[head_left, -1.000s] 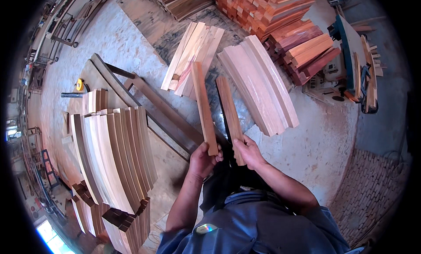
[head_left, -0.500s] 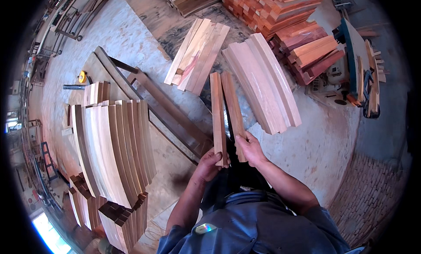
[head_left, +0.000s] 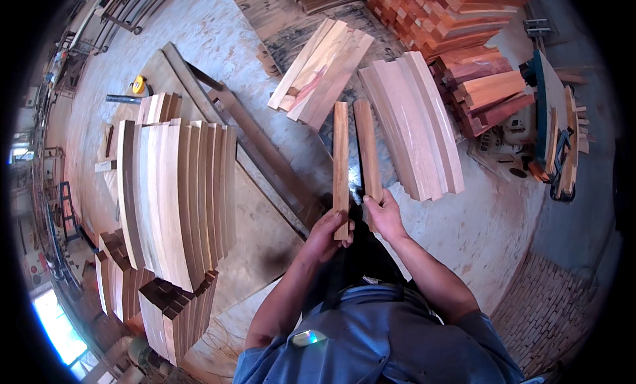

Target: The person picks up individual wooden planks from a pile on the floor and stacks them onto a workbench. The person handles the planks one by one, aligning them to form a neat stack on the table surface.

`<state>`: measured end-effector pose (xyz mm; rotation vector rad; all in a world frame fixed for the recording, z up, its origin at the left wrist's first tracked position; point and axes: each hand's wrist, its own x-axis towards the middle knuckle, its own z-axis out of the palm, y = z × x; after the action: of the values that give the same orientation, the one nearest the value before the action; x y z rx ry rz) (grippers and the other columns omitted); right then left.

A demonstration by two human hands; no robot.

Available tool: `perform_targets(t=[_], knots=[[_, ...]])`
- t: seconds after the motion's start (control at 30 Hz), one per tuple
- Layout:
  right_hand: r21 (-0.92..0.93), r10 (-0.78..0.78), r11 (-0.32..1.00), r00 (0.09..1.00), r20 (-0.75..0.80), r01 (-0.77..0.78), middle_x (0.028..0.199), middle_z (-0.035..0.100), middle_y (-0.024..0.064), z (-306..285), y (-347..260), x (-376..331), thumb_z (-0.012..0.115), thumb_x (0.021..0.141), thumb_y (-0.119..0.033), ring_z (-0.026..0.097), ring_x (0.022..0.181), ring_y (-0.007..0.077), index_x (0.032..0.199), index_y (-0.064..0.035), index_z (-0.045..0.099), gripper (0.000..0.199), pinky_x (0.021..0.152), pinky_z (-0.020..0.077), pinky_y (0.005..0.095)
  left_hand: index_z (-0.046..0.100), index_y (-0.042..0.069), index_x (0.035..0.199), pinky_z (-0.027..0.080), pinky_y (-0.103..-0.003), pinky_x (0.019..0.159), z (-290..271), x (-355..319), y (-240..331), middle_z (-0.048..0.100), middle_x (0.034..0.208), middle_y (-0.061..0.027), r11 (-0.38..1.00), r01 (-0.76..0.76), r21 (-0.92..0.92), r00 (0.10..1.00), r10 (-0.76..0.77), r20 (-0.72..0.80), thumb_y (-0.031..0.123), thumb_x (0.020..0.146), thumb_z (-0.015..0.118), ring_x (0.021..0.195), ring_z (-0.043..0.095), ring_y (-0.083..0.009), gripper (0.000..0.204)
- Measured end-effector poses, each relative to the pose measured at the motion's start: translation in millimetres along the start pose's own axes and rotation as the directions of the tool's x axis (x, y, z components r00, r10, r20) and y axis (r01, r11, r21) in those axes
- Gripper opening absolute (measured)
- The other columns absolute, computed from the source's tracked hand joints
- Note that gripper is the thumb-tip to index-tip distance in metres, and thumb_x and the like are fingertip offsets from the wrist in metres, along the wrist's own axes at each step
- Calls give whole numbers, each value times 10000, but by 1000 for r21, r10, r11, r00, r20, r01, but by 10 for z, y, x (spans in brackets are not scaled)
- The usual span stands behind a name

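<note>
My left hand [head_left: 326, 234] grips the lower end of a narrow brown wood strip [head_left: 340, 165], thumb across its face. In my right hand [head_left: 386, 216] is a second wood strip [head_left: 368, 149], held near its lower end. Both strips point away from me, side by side, with a dark gap between them. Just right of them lies a stack of pale pinkish curved boards [head_left: 409, 125]. Beyond their far ends rests a small group of light boards [head_left: 320, 72], one with a reddish streak.
A large stack of curved pale boards [head_left: 175, 198] stands at the left, beside a long wooden frame [head_left: 245, 132]. Near its far end are a yellow tape measure [head_left: 138, 85] and a dark tube [head_left: 124, 99]. Reddish timber [head_left: 450, 16] is piled at the back right, near a green-edged machine [head_left: 547, 112].
The view has shifted, so the surroundings sit differently in it. The left strip has turned more upright and shows a different face. Both hands keep their hold.
</note>
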<state>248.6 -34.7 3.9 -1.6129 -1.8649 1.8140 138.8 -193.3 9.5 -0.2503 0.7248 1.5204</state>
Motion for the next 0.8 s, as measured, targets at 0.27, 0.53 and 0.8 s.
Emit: perform_targets(t=[0.27, 0.53, 0.8], knots=[[-129, -91, 987, 995, 29, 93, 704, 531, 40, -163, 37, 242, 667, 947, -254, 506, 569, 137, 1044, -19, 531, 289, 518, 443, 338, 624, 7, 1078, 494, -305, 497, -223, 372, -305, 608, 770, -37, 714, -180, 677, 918, 370, -146, 336, 942, 661, 551, 562, -116, 358], [-525, -276, 793, 951, 142, 309, 1092, 632, 306, -292, 105, 577, 669, 918, -232, 618, 1045, 422, 1180, 86, 515, 440, 950, 457, 469, 614, -20, 1006, 493, -359, 555, 57, 141, -69, 564, 669, -50, 664, -126, 737, 908, 377, -185, 466, 1005, 551, 586, 568, -167, 491], [-644, -262, 706, 954, 148, 294, 990, 671, 288, -282, -180, 493, 691, 898, -273, 653, 987, 432, 1088, 86, 559, 427, 900, 490, 472, 588, 10, 1181, 513, -384, 676, -217, -66, -210, 633, 881, -132, 638, -124, 760, 873, 435, -223, 387, 1013, 550, 751, 631, -216, 414]])
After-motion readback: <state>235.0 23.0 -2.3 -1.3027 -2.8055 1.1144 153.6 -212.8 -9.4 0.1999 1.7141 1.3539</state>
